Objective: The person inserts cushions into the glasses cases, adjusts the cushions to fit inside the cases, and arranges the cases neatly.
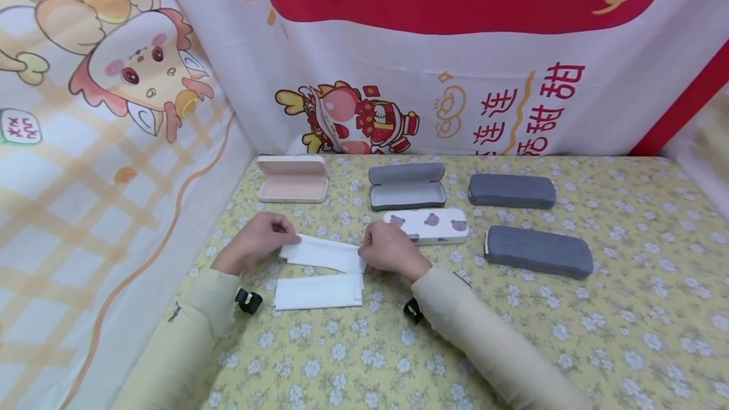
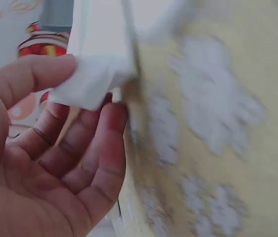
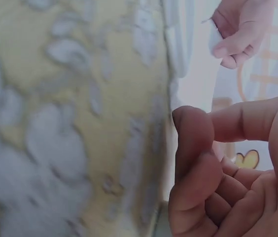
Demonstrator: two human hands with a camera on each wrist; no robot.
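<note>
A folded white cloth (image 1: pixel 323 253) stretches between both hands, close over the table. My left hand (image 1: pixel 266 234) pinches its left end between thumb and fingers, and the left wrist view shows the thumb on the cloth's corner (image 2: pixel 87 81). At the other end, my right hand (image 1: pixel 390 250) pinches the cloth between thumb and curled forefinger. A second folded white cloth (image 1: pixel 317 291) lies flat on the table just nearer to me. Beside the right hand, and partly hidden by it, is a white glasses case with bear prints (image 1: pixel 433 225).
Behind the hands stand an open pink glasses case (image 1: pixel 293 190) and an open grey glasses case (image 1: pixel 407 193). To the right lie two closed grey cases, one farther back (image 1: pixel 512 190) and one nearer (image 1: pixel 538 250). A flowered cloth (image 1: pixel 626 309) covers the table; printed curtains (image 1: pixel 433 81) hang behind.
</note>
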